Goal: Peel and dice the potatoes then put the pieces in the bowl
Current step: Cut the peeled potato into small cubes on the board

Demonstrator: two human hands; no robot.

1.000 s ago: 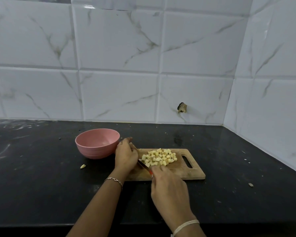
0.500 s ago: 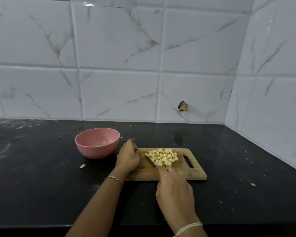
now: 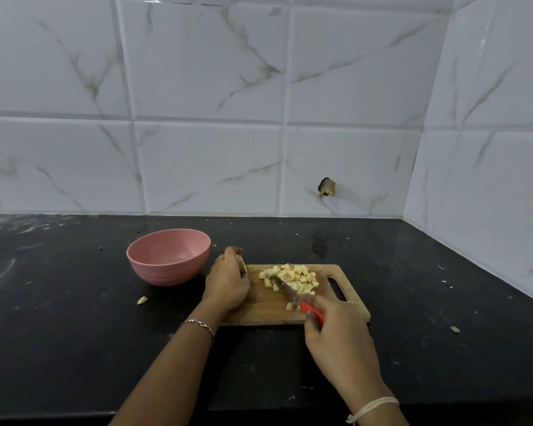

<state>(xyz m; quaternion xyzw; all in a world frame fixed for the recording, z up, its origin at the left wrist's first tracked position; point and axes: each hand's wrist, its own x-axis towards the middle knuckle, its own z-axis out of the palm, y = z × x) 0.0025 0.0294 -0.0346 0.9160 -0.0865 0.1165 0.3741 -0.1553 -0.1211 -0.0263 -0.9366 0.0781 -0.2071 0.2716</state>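
A heap of pale diced potato (image 3: 293, 278) lies on the wooden cutting board (image 3: 265, 312). One loose cube (image 3: 290, 306) sits nearer me beside the blade. My right hand (image 3: 336, 336) grips the red handle of a knife (image 3: 290, 293), whose blade lies flat against the heap's near side. My left hand (image 3: 226, 279) rests on the board's left end, fingers curled round a small potato piece (image 3: 243, 265). The pink bowl (image 3: 168, 256) stands just left of the board, with nothing visible inside.
A stray potato bit (image 3: 142, 300) lies on the black counter (image 3: 59, 333) in front of the bowl, another scrap (image 3: 454, 329) at the right. White tiled walls close the back and right side. A broken hole (image 3: 326, 187) marks the back wall.
My right hand has drawn back to the right and toward me, so the knife's red handle and blade now show. The left hand has barely moved.
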